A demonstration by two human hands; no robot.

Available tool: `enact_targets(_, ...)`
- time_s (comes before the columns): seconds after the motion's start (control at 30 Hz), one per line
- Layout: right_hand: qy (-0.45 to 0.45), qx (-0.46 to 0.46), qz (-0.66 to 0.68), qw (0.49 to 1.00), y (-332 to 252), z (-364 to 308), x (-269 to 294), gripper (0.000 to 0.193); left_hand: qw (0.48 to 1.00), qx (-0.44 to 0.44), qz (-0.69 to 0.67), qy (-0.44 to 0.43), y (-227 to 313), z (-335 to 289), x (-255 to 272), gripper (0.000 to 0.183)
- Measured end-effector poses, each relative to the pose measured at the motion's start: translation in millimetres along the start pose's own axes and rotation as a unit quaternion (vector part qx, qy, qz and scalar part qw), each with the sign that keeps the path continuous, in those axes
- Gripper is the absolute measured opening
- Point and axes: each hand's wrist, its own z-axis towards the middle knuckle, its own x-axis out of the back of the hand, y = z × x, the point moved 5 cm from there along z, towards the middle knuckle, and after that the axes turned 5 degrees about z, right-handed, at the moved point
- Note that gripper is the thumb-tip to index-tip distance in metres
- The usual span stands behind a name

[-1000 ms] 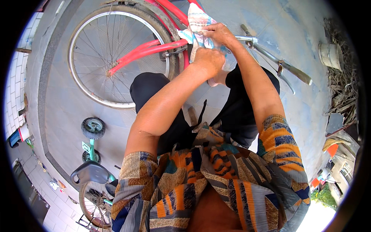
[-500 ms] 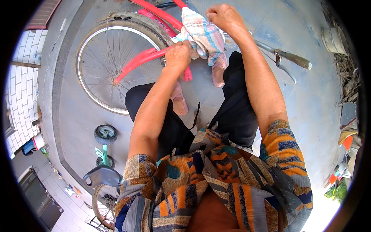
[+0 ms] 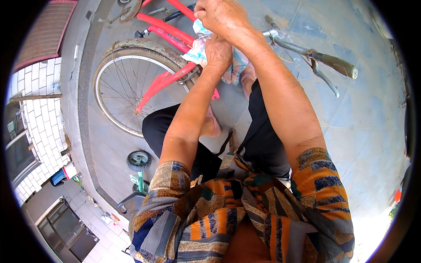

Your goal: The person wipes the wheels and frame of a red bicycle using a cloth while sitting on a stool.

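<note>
A pale cloth with blue and pink patterning [image 3: 196,51] is draped over the red bicycle frame [image 3: 169,29], bunched at the frame's near end. My left hand [image 3: 219,51] grips this cloth with curled fingers. Just beyond it, my right hand [image 3: 221,16] is closed over the cloth's far end, beside a red tube. Its wrist hides part of the cloth, and whatever its fingers hold cannot be made out. The bicycle lies on its side, with its spoked wheel [image 3: 99,85] to the left of my hands and its handlebar [image 3: 293,47] to the right.
A small green tricycle [image 3: 140,180] with dark wheels stands at the lower left. A raised kerb [image 3: 83,131] runs along the left, with a white tiled wall [image 3: 39,118] past it. My feet in pink shoes [image 3: 214,122] are on the grey tiled floor [image 3: 351,109] near the frame.
My right hand has come left and down onto the far end of the cloth. My left hand has shifted right and slightly up with the cloth. The whole view has turned a little.
</note>
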Motion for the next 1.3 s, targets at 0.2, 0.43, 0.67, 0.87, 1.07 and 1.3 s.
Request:
enact_targets(0.2, 0.033, -0.022, 0.032, 0.999, 18.7, -0.7, 12.4, 0.018, 0.988, 0.077, 0.059, 0.121, -32.0, -36.7, 17.9, 0.028)
enact_targets(0.43, -0.002, -0.004, -0.032, 0.999, 10.5, 6.6, 3.7, 0.018, 0.991, 0.105, 0.072, 0.044, -63.0, -43.5, 9.9, 0.017)
enact_targets(0.67, 0.004, 0.026, -0.023, 0.999, 0.3, 8.9, -6.2, 0.016, 0.959, 0.065, 0.252, 0.115, -119.2, 17.1, 73.0, 0.012)
enact_targets(0.87, 0.057, 0.049, 0.027, 0.997, 1.9, 18.1, 1.8, 0.017, 0.947, 0.031, 0.304, 0.096, -126.4, 39.5, 72.4, 0.015)
enact_targets(1.07, 0.061, 0.046, 0.029, 0.997, 4.1, 19.9, 11.4, 0.019, 0.965, 0.239, 0.075, -0.08, -136.1, 33.5, -7.9, 0.045)
enact_targets(1.3, 0.078, 0.06, 0.022, 0.995, 8.5, 19.3, 16.3, 0.019, 0.938, 0.292, 0.115, -0.147, -180.0, 37.7, -39.7, 0.067)
